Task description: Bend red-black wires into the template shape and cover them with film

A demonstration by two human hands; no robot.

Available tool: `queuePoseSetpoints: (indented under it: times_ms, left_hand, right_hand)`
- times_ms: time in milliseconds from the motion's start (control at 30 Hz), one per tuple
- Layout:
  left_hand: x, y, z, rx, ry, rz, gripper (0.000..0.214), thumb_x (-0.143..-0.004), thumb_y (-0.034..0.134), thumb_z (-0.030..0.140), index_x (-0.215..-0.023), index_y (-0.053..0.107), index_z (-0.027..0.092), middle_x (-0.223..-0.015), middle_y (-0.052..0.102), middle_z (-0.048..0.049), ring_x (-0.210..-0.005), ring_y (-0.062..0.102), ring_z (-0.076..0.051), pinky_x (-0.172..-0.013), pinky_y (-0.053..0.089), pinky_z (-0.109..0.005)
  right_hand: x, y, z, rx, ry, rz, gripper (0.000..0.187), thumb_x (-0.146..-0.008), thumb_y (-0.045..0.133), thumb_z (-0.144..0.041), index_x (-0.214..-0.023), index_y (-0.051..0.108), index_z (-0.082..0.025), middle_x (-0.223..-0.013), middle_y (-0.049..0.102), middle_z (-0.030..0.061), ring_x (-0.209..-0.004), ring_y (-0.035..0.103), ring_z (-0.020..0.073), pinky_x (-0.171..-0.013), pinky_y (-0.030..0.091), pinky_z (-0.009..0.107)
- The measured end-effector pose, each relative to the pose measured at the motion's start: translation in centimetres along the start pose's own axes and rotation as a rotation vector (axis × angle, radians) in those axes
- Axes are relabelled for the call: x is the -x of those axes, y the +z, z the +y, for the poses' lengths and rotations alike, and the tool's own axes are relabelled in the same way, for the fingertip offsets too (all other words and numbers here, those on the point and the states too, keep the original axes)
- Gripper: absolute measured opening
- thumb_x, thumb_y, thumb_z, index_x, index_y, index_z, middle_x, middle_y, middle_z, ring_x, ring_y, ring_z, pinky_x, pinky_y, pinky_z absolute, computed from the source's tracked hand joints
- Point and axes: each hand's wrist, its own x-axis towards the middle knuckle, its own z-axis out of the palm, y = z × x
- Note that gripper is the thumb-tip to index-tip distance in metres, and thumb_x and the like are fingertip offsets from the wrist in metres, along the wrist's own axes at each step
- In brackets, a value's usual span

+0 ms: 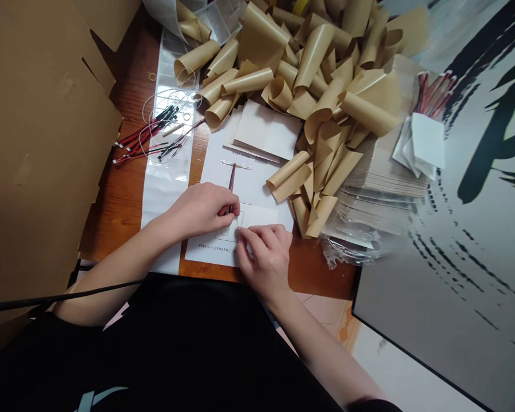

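My left hand [208, 209] is closed in a pinch on a thin red-and-black cable [232, 177], whose far end reaches up the printed sheet [214, 171]. Close beside it, my right hand [266, 252] is curled low over the same sheet, thumb and forefinger together near a faint outline. What those fingers hold, if anything, is too small to make out. A white card [260, 215] lies flat just above the right hand. Farther up the sheet rests a stack of white cards [266, 129].
Curled brown paper pieces [317, 57] are heaped at the back. More red-and-black cables [154, 134] lie at left on a white strip. Stacked cards in plastic [377, 177] stand at right, with white cards and cables on top. A large cardboard box [38, 143] borders the left.
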Motion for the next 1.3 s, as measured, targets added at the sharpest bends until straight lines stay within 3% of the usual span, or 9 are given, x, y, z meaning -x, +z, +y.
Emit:
queuePoseSetpoints:
  times_ms: [267,700,1033,1300]
  left_hand:
    - [0.1,0.1,-0.1,-0.019,0.029,-0.002,0.015,-0.083,0.058,0.02,-0.087,0.073,0.022,-0.081,0.07,0.0013,-0.072,0.057,-0.014,-0.064,0.035,-0.026]
    - [0.1,0.3,-0.3,-0.042,0.057,-0.003,0.014,-0.083,0.058,0.019,-0.086,0.071,0.022,-0.084,0.072,0.0015,-0.075,0.059,-0.015,-0.063,0.034,-0.026]
    - [0.1,0.0,0.4,-0.075,0.009,-0.016,0.017,-0.083,0.057,0.02,-0.089,0.073,0.022,-0.09,0.075,0.0004,-0.078,0.063,-0.016,-0.065,0.037,-0.027]
    - [0.0,0.5,0.9,-0.165,-0.038,-0.006,0.023,-0.088,0.065,0.043,-0.092,0.071,0.021,-0.091,0.074,-0.0008,-0.08,0.064,-0.018,-0.062,0.034,-0.029]
  right_hand:
    - [0.1,0.1,0.0,-0.002,0.019,-0.019,0.018,-0.088,0.062,-0.011,-0.099,0.07,-0.022,-0.084,0.07,0.0034,-0.081,0.053,0.0209,-0.075,0.036,0.038]
    - [0.1,0.2,-0.1,0.002,0.093,0.074,0.017,-0.087,0.063,-0.011,-0.097,0.07,-0.023,-0.082,0.07,0.0027,-0.079,0.055,0.02,-0.077,0.037,0.039]
    - [0.7,0.0,0.2,-0.059,0.036,-0.026,0.018,-0.088,0.061,-0.01,-0.102,0.066,-0.022,-0.087,0.073,0.0024,-0.086,0.058,0.0214,-0.083,0.036,0.039]
    - [0.9,-0.2,0.6,-0.007,-0.091,0.0,0.018,-0.088,0.061,-0.006,-0.092,0.062,-0.024,-0.09,0.078,-0.0015,-0.083,0.056,0.0206,-0.08,0.034,0.039]
